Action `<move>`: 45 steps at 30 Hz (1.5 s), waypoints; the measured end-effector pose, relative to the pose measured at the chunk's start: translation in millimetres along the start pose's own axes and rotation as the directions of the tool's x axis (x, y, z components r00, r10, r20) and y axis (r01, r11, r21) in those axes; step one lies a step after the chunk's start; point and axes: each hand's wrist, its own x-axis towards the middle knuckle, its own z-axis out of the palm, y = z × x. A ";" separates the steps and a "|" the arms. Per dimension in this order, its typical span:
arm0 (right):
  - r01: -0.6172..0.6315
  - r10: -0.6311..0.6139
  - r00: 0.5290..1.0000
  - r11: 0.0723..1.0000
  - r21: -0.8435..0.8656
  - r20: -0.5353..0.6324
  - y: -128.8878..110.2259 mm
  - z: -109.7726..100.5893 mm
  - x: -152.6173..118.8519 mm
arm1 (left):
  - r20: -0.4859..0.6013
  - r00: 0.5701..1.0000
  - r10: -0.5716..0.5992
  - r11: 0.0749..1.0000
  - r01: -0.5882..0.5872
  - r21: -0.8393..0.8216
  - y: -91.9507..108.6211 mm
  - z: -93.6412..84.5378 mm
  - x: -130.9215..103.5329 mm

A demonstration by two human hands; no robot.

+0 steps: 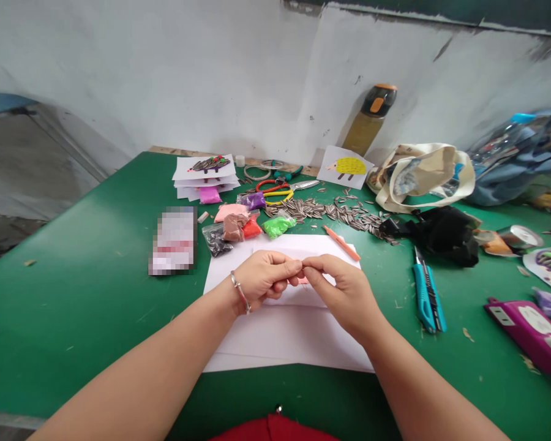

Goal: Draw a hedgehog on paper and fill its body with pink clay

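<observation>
My left hand (267, 277) and my right hand (342, 288) meet fingertip to fingertip above white paper sheets (284, 337). Both are closed in a pinch, and whatever sits between the fingertips is too small to make out. A patch of pink-orange (303, 280) shows on the paper just behind the fingers, mostly hidden by them. Beyond the hands lie small bags of soft clay: black (217, 239), brown (234, 226), red (252, 226) and green (279, 225). An orange stick-like tool (342, 243) rests on the paper's far right corner.
Striped sunflower seeds (353, 214) spread behind the paper. A teal utility knife (428, 294) lies at right, with a purple device (530, 334) farther out. Scissors (280, 190), a hedgehog drawing (345, 166), a bottle (370, 119) and a tote bag (422, 177) stand toward the wall.
</observation>
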 end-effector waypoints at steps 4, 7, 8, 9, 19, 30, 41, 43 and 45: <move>-0.019 0.019 1.000 1.000 0.009 -0.001 -2.5 0.2 0.6 | 0.000 1.000 0.007 1.000 -0.007 0.019 -0.8 0.1 0.0; -0.038 0.038 0.999 0.999 0.024 -0.002 -3.6 0.5 1.2 | 0.004 1.000 0.018 1.000 -0.018 0.024 -0.8 1.0 -0.4; -0.048 0.048 0.999 0.998 0.033 -0.002 -3.7 0.6 1.5 | 0.003 1.000 0.019 1.000 -0.019 0.024 -0.8 1.3 -0.5; -0.060 0.060 0.998 0.997 0.045 -0.001 -3.8 0.6 1.6 | 0.001 1.000 0.019 1.000 -0.019 0.022 -0.8 1.6 -0.6; -0.065 0.067 0.998 0.992 0.104 -0.010 -1.9 -0.2 1.5 | -0.039 0.999 0.006 1.000 -0.006 -0.002 -0.5 2.9 -0.8; -0.084 0.085 0.996 0.993 0.085 -0.010 -1.5 0.1 0.5 | -0.012 1.000 0.016 1.000 -0.016 -0.010 -1.4 0.4 0.0; 0.126 -0.122 0.992 0.925 -0.357 0.033 5.2 -12.3 1.7 | -0.124 0.989 0.085 0.968 -0.052 0.246 8.5 -9.0 -1.2; 0.169 -0.123 0.984 0.866 -0.470 0.127 5.1 -12.2 0.7 | -0.146 0.975 0.166 0.881 -0.080 0.466 11.7 -10.2 -2.0; 0.192 -0.095 0.975 0.814 -0.548 0.201 4.8 -10.9 -0.8 | -0.121 0.964 0.238 0.743 -0.100 0.661 12.8 -9.7 -2.0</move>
